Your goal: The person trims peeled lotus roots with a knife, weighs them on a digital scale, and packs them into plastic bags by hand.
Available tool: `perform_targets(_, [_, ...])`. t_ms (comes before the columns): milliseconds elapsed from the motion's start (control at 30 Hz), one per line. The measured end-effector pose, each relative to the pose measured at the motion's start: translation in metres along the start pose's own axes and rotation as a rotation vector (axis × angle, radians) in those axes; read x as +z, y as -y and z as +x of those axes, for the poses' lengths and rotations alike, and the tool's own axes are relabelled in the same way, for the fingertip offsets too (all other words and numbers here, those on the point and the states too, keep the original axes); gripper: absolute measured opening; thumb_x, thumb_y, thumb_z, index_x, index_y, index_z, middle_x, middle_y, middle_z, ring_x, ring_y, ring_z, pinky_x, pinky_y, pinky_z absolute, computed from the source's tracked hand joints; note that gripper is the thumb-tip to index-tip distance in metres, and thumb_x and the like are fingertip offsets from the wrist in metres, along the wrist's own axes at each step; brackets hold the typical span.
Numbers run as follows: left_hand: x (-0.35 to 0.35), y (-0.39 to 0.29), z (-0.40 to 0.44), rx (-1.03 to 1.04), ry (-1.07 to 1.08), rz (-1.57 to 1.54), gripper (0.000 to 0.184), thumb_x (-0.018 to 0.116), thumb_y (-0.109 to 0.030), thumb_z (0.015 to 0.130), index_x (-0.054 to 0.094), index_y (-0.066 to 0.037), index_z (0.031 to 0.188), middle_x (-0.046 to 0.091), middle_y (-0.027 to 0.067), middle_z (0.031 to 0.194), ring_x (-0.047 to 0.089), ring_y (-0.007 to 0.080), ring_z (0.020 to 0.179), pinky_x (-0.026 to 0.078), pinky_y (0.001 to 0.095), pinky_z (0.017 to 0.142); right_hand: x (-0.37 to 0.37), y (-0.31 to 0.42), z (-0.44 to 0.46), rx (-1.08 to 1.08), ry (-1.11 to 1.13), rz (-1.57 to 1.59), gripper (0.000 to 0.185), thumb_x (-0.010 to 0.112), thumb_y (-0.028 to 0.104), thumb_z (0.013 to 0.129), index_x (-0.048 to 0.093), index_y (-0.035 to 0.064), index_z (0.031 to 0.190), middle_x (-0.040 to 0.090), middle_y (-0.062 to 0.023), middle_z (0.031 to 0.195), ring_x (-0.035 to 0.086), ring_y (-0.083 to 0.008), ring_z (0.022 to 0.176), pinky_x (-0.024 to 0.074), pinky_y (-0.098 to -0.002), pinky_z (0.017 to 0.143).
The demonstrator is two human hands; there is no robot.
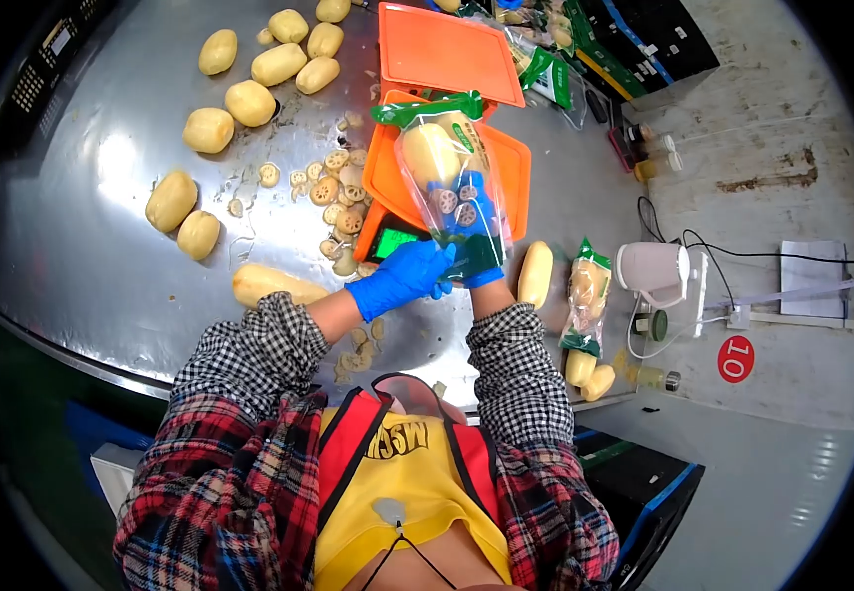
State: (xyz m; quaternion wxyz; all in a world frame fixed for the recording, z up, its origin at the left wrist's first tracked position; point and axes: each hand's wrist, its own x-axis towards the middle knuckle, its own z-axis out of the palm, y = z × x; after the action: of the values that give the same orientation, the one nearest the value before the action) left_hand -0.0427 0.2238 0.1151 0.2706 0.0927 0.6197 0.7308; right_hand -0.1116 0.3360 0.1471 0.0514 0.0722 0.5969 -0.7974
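Observation:
A clear plastic bag of lotus root (431,156) with green printed ends is held over an orange scale tray (516,182). Pale root sections show through the film, some with their holed cut ends facing me. My left hand (402,280), in a blue glove, pinches the bag's near green end with closed fingers. My right hand (486,222), also gloved in blue, grips the bag at its near right part. Its fingers show through the clear film; whether they are behind or inside it I cannot tell. A green-lit scale display (394,241) sits just beyond my left hand.
Peeled lotus roots (251,102) are scattered across the metal table (82,236). Sliced root ends (338,192) lie left of the scale. At right are a filled bag (587,295), a loose root (535,275) and a white jug (651,271). An orange lid-like tray (446,49) lies behind.

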Motion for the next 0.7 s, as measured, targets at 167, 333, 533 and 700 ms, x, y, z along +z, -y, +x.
perform_targets(167, [-0.004,0.004,0.005,0.041,0.049,0.172,0.047,0.046,-0.045,0.097,0.058,0.0,0.097,0.066,0.0105,0.073,0.064,0.0168,0.056,0.051,0.0278,0.051,-0.017,-0.038,0.025,-0.239,0.104,-0.102,0.036,0.068,0.017,0.085,0.052,0.0043,0.116,0.063,-0.0056,0.089,0.064,-0.0183,0.077,0.0524,-0.0272,0.064])
perform_targets(333, [-0.019,-0.033,0.027,1.043,-0.138,1.261,0.03,0.049,-0.03,0.097,0.06,-0.002,0.098,0.064,0.0103,0.072,0.061,0.0201,0.05,0.05,0.0291,0.049,-0.018,-0.017,0.002,-0.276,0.084,-0.073,0.038,0.068,0.024,0.084,0.056,0.0061,0.114,0.065,-0.0052,0.085,0.064,-0.0196,0.074,0.0521,-0.0293,0.062])
perform_targets(533, [-0.005,-0.092,0.031,0.981,-0.115,1.325,0.015,0.053,-0.015,0.088,0.064,-0.007,0.093,0.065,0.0114,0.078,0.066,0.023,0.067,0.051,0.0344,0.054,-0.024,0.003,-0.022,-0.44,-0.076,-0.612,0.039,0.068,0.033,0.081,0.061,0.0096,0.112,0.066,-0.0055,0.084,0.065,-0.0213,0.073,0.0523,-0.0326,0.062])
perform_targets(700, [0.021,-0.112,0.033,0.756,-0.054,1.461,0.022,0.06,-0.021,0.077,0.068,-0.005,0.09,0.066,0.0162,0.083,0.067,0.0326,0.072,0.052,0.0432,0.063,0.008,0.022,-0.034,-0.422,-0.331,-1.185,0.041,0.068,0.04,0.08,0.065,0.0125,0.109,0.068,-0.0058,0.083,0.066,-0.0228,0.073,0.0524,-0.0352,0.062])
